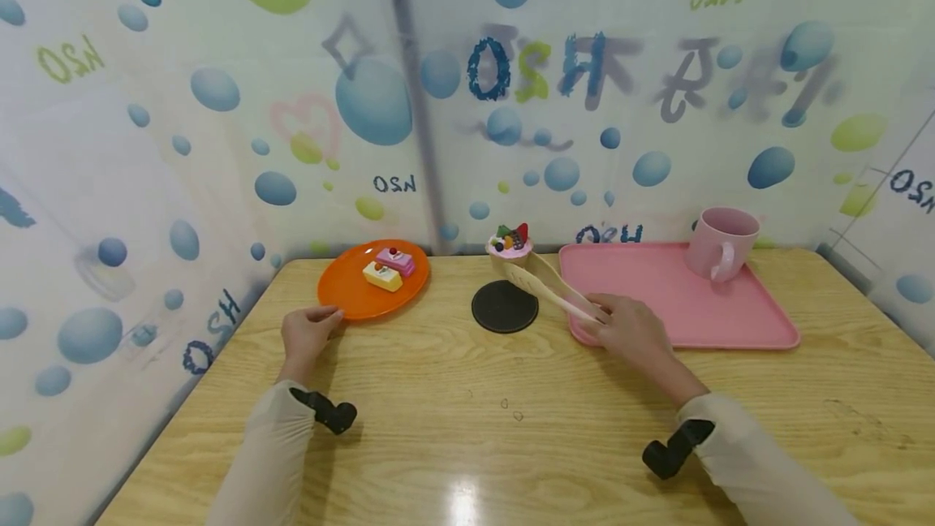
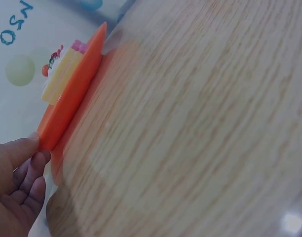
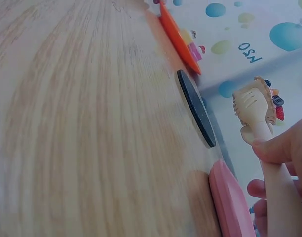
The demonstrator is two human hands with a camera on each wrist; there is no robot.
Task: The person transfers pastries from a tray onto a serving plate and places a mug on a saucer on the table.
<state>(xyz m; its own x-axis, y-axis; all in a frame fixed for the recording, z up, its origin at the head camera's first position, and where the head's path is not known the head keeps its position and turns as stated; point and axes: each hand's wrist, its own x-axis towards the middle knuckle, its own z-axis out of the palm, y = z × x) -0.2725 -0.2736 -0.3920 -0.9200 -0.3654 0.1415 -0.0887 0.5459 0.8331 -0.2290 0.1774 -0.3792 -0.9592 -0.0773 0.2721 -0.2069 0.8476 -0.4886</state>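
Note:
My left hand (image 1: 310,338) pinches the near left rim of the orange plate (image 1: 351,299) between thumb and fingers. On that plate sit a yellow cake slice (image 1: 383,277) and a pink cake slice (image 1: 397,260), each topped with fruit. My right hand (image 1: 630,329) grips a pair of cream tongs (image 1: 544,289). Between the tongs' tips is a small fruit tart (image 1: 510,243) with pink cream, held up above the black round coaster (image 1: 504,307). In the right wrist view one tong tip presses the side of the tart (image 3: 270,106), well off the table.
A pink tray (image 1: 657,299) lies at the right, partly under my right hand, with a pink mug (image 1: 723,242) at its back right corner. Behind the wooden table (image 1: 438,412) hangs a curtain (image 1: 467,161) printed with bubbles.

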